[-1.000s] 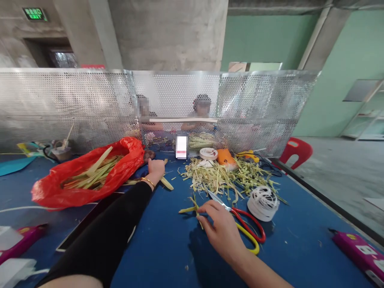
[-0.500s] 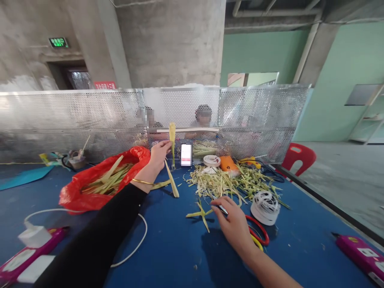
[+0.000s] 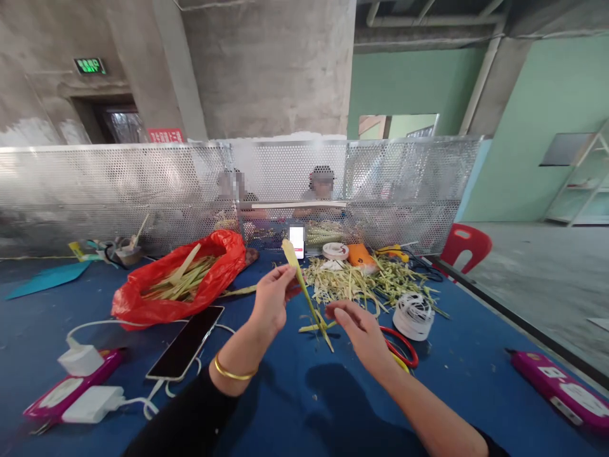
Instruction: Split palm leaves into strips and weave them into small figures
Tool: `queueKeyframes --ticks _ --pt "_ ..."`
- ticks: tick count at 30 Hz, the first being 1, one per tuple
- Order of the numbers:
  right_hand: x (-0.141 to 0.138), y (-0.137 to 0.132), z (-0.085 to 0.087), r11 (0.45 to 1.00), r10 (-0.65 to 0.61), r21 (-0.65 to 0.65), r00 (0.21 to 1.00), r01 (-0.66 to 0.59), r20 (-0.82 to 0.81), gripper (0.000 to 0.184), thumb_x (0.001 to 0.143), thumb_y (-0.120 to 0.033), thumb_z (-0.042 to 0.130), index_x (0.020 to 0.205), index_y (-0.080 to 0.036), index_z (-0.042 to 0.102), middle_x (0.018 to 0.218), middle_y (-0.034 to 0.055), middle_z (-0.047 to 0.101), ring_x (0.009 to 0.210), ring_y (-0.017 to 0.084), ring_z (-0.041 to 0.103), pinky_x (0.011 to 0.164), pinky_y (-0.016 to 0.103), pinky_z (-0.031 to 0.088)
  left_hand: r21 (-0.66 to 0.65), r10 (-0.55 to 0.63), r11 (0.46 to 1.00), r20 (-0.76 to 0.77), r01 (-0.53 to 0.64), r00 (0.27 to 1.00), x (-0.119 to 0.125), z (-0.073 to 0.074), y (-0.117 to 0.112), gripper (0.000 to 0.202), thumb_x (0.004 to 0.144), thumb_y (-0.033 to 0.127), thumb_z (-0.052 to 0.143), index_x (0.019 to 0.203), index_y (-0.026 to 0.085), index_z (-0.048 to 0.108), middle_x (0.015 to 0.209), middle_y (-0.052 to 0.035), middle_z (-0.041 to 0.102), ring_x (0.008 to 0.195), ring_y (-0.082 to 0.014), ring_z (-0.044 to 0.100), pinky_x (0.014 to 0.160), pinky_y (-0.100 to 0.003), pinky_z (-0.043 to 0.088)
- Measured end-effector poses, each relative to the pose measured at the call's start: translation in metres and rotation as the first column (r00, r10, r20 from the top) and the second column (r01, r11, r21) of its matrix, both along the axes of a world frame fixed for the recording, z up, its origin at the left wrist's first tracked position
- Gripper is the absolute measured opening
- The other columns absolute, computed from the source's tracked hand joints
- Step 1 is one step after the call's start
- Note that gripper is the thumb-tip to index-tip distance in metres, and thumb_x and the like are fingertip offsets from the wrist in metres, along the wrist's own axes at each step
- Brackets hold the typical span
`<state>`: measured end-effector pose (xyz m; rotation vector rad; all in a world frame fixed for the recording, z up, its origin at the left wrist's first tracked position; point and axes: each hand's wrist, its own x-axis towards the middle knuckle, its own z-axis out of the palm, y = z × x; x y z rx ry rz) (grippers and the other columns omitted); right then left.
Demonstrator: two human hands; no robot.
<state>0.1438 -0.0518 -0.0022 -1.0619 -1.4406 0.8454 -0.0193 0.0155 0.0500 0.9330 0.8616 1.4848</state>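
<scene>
We show the left hand [image 3: 271, 301] pinching a long, pale green leaf strip [image 3: 301, 287] between thumb and fingers, about a third of the way down from its upper tip. The strip is lifted off the desk [image 3: 285, 406] and slants from its tip, towards the far edge, down to a frayed lower end near the desk's middle. We judge that this mid-length pinch leaves both ends free and the blade turned to the eye.

The right hand [image 3: 359, 330] is unclenched and grasps nothing. Its fingers are spread just beside the strip's lower end, and we cannot tell whether a fingertip touches it. Red-and-yellow scissors [image 3: 405, 348] lie on the desk partly beneath this hand, presumably kept within its reach. A white cord spool [image 3: 413, 315] stands just beyond them.

A heap of leaf trimmings [image 3: 361, 282] spreads towards the far edge. A red bag [image 3: 190, 285] of uncut leaves lies open on the left half, its mouth facing the left hand, which we read as supply on one side and offcuts on the other.

A phone [image 3: 185, 350] on its cable lies nearer the left edge, with a white charger [image 3: 92, 404] at the near-left corner. A perforated screen [image 3: 143, 184] closes the far edge, and two people sit behind it.
</scene>
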Motion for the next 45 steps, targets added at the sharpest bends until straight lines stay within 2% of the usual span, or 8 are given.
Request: queueKeyframes --ticks 3,6,13,19,25,30,40,45 --pt "-0.021 -0.008 0.003 0.965 0.15 -0.194 0.979 -0.176 -0.14 0.029 0.082 -0.047 0.055 0.08 -0.02 0.061 0.062 -0.0007 0.062 0.06 0.017 0.062 0.061 0.029 0.048 -0.065 0.004 0.998 0.056 0.0 0.998 0.008 -0.022 -0.018 0.028 0.058 0.032 0.079 0.074 0.015 0.065 0.07 -0.0021 0.069 0.063 -0.0128 0.065 0.058 -0.021 0.05" --pt "-0.033 -0.013 -0.005 0.957 0.086 -0.264 0.987 -0.12 -0.139 0.033 0.081 -0.049 0.055 0.068 -0.019 0.057 0.046 -0.0071 0.046 0.038 0.01 0.045 0.044 0.023 0.038 -0.124 -0.039 0.991 0.08 0.048 0.996 0.004 -0.03 -0.022 0.029 0.059 0.031 0.079 0.08 0.015 0.066 0.074 -0.0034 0.071 0.064 -0.0126 0.065 0.057 -0.021 0.05" --pt "-0.034 -0.019 -0.017 0.945 0.153 -0.258 0.969 -0.201 -0.196 0.028 0.077 -0.043 0.062 0.088 -0.017 0.061 0.079 0.0009 0.062 0.059 0.011 0.057 0.057 0.024 0.045 -0.143 -0.078 0.985 0.145 0.099 0.986 0.002 -0.033 -0.028 0.023 0.064 0.02 0.076 0.085 0.014 0.069 0.077 -0.005 0.072 0.061 -0.0111 0.065 0.062 -0.021 0.052" --pt "-0.041 -0.022 -0.023 0.908 0.201 -0.358 0.976 -0.217 -0.081 0.027 0.08 -0.04 0.056 0.069 -0.016 0.057 0.055 -0.0053 0.05 0.037 0.005 0.035 0.038 0.02 0.025 -0.166 -0.08 0.98 0.195 0.114 0.978 0.001 -0.031 -0.029 0.02 0.066 0.019 0.076 0.084 0.014 0.068 0.08 -0.006 0.073 0.062 -0.0117 0.066 0.063 -0.021 0.053" --pt "-0.015 -0.012 -0.013 0.924 0.125 -0.361 0.992 -0.124 -0.021 0.031 0.081 -0.046 0.056 0.071 -0.017 0.059 0.047 -0.0083 0.039 0.039 0.006 0.032 0.04 0.02 0.024 -0.16 0.032 0.987 0.245 0.008 0.969 -0.015 -0.024 -0.019 0.019 0.068 0.028 0.075 0.078 0.013 0.069 0.078 -0.0047 0.071 0.063 -0.0102 0.064 0.057 -0.019 0.051" --pt "0.007 -0.001 -0.012 0.932 0.052 -0.355 0.996 -0.075 -0.073 0.037 0.076 -0.05 0.063 0.063 -0.016 0.057 0.04 -0.0089 0.036 0.037 0.005 0.03 0.04 0.02 0.023 -0.261 0.184 0.96 0.298 -0.106 0.937 -0.025 -0.023 -0.01 0.015 0.065 0.017 0.075 0.078 0.011 0.07 0.066 -0.0008 0.066 0.05 -0.0052 0.055 0.05 -0.017 0.047" --pt "0.024 0.0 -0.012 0.882 0.177 -0.356 0.917 -0.309 -0.357 0.038 0.074 -0.043 0.071 0.053 -0.016 0.053 0.032 -0.0098 0.03 0.031 0.003 0.024 0.039 0.021 0.015 -0.359 0.333 0.908 0.302 -0.217 0.893 -0.032 -0.027 0.001 0.016 0.071 0.019 0.071 0.063 0.012 0.06 0.053 0.0009 0.057 0.045 -0.0067 0.053 0.044 -0.018 0.043" --pt "0.028 -0.009 -0.002 0.892 0.305 -0.176 0.842 -0.416 -0.444 0.039 0.073 -0.042 0.072 0.051 -0.017 0.05 0.038 -0.0091 0.03 0.035 0.004 0.024 0.04 0.021 0.015 -0.38 0.45 0.864 0.291 -0.33 0.844 -0.051 -0.02 0.011 0.015 0.081 0.018 0.061 0.067 0.014 0.057 0.054 0.0055 0.054 0.042 -0.0016 0.049 0.045 -0.013 0.04"
